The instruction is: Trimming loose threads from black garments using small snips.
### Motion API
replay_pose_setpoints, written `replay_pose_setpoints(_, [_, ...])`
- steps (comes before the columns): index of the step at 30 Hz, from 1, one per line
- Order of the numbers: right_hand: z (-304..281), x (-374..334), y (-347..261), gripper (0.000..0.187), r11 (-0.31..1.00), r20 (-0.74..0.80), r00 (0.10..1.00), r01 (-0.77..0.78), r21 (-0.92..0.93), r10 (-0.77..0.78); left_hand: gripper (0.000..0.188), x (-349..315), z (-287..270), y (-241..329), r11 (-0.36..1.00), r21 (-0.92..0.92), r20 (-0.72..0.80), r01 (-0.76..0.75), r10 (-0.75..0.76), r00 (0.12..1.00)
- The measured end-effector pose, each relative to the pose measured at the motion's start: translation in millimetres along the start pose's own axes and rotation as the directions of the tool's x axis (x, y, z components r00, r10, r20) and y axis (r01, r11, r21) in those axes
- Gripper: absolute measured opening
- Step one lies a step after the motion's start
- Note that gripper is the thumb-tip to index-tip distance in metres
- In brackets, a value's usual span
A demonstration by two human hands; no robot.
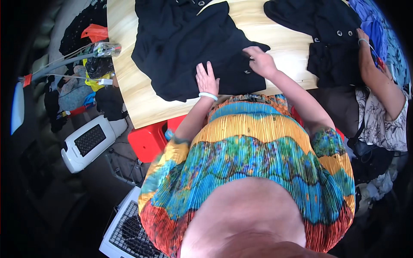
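At the frame's upper centre, the black garment (pixel 180 47) lies mostly spread on the counter (pixel 286 51), its edges left uneven. The left hand (pixel 207 81) rests there, releasing everything, fingers (pixel 209 68) extended; the right hand (pixel 261 63) looks curled (whether pinching cloth, one cannot tell).

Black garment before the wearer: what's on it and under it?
On the black garment lies the left hand; the right hand is over it. Wooden table shows beside it; anything covered is hidden.

The garment (pixel 185 47) is black — the table (pixel 138 96) pale, wood-grained.
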State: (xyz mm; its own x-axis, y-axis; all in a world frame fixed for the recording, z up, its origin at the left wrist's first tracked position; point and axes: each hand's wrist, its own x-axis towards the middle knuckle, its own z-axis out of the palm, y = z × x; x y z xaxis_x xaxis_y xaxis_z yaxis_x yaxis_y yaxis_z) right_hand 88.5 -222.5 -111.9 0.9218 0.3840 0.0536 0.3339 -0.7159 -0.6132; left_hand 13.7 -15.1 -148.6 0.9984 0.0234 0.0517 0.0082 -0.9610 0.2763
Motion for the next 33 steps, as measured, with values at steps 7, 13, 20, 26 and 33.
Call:
replay_pose_setpoints(7, [17.8,13.2,14.9,0.012,0.992,0.063,0.990,-0.126,-0.019,0.127,0.013,18.1,-15.1,-31.8,0.986,-0.162,0.154,-0.050,0.075,0.985])
replay_pose_setpoints(13, [-49.8,12.1,-40.2,0.017,0.742,0.295,0.941,-0.318,0.590,0.168,0.013,54.1,-153.0,-44.8,0.812,-0.583,0.048,0.028,0.000,0.999])
replay_pose_setpoints(20, [-134.4,-1.7,-134.6,0.029,0.381,0.260,0.966,-0.239,0.893,-0.003,0.014,132.1,-294.8,15.6,0.736,-0.510,-0.563,-0.446,0.107,0.820])
replay_pose_setpoints(26, [-94.9,-10.9,-28.9,0.023,0.641,0.194,0.886,-0.443,0.627,0.422,0.014,138.8,-178.0,8.4,0.782,-0.324,-0.577,-0.533,0.284,0.766])
replay_pose_setpoints(33, [-28.3,-28.7,26.8,0.015,0.892,-0.014,0.914,-0.392,0.226,0.405,0.048,61.9,-60.4,-22.0,0.966,-0.199,-0.285,0.167,-0.220,0.933])
